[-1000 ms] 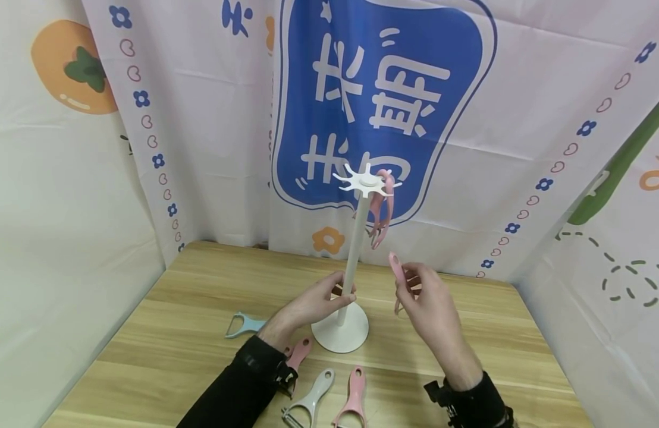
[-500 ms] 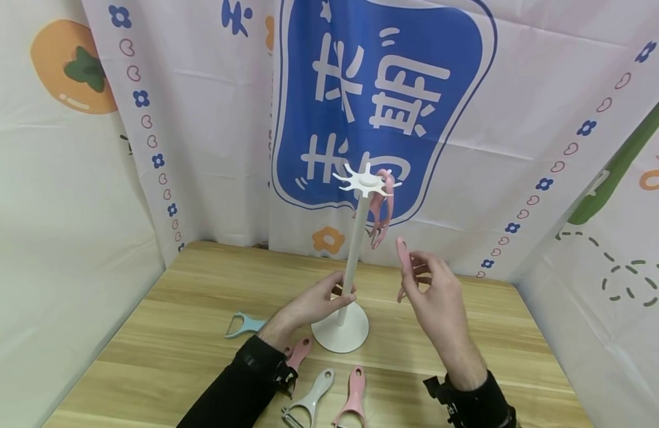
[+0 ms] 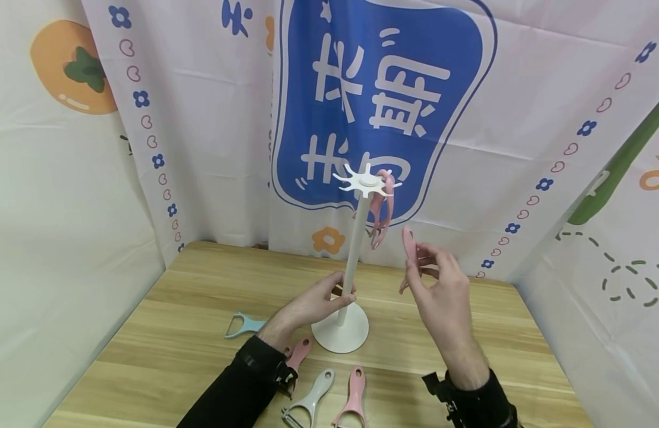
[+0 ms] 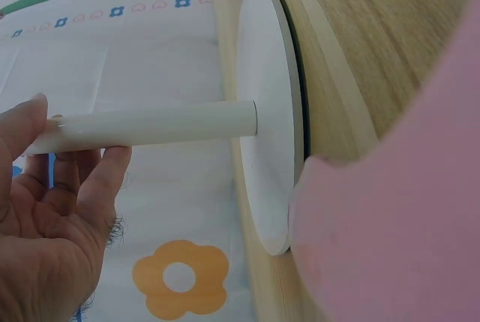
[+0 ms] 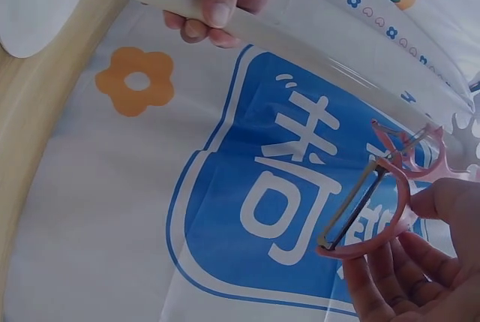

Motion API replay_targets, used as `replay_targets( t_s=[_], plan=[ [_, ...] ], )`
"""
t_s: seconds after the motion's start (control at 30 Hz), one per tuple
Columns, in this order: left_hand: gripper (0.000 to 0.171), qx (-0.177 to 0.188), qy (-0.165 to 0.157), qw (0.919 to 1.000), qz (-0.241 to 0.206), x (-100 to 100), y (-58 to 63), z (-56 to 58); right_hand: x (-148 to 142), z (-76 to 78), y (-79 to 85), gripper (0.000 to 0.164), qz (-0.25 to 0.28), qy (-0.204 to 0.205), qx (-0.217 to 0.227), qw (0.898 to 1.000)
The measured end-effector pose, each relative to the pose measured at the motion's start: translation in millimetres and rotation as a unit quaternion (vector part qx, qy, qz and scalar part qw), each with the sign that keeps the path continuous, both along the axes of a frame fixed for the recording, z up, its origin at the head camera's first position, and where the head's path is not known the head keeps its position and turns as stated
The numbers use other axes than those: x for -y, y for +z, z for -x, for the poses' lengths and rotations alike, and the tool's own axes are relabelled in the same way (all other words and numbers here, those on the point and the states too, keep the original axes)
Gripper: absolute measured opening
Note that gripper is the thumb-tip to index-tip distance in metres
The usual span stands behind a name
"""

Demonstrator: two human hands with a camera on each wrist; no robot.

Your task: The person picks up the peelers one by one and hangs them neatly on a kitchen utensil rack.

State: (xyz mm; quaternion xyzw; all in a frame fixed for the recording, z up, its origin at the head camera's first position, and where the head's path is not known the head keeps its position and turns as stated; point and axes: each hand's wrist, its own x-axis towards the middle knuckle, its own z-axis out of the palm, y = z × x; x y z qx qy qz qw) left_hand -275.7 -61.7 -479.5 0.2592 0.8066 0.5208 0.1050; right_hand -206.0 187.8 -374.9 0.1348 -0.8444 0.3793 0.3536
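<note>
My left hand [image 3: 319, 300] grips the white pole [image 3: 356, 244] of a hanging stand low down, just above its round base [image 3: 340, 343]. Hooks fan out from the stand's top [image 3: 367, 183], and pink peelers [image 3: 389, 208] hang on the right side. To the right of the pole, my right hand [image 3: 442, 294] pinches a pink peeler [image 3: 409, 242] above the table, its handle end pointing up. In the right wrist view, this peeler's curved frame [image 5: 375, 250] and metal blade are visible, while its handle is mostly hidden by the fingers.
On the wooden table [image 3: 201, 285] lie a light blue peeler [image 3: 249, 324], a grey peeler [image 3: 321, 385] and a pink peeler [image 3: 357, 386]. Another pink peeler [image 3: 301, 352] is partly covered by the left sleeve. A printed curtain [image 3: 228, 148] rises behind the table.
My right hand has lifted the pink peeler and shifted it slightly to the right. My left hand stays on the pole, and the stand has not moved.
</note>
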Motion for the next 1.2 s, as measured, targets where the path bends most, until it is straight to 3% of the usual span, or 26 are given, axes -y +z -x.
replay_targets(
  t_s=[1.2],
  plan=[
    [0.025, -0.002, -0.005, 1.0, 0.0, -0.8, 0.6, 0.5, 21.2, -11.9, 46.8, 0.037, 0.006, 0.026, -0.083, 0.996]
  ],
)
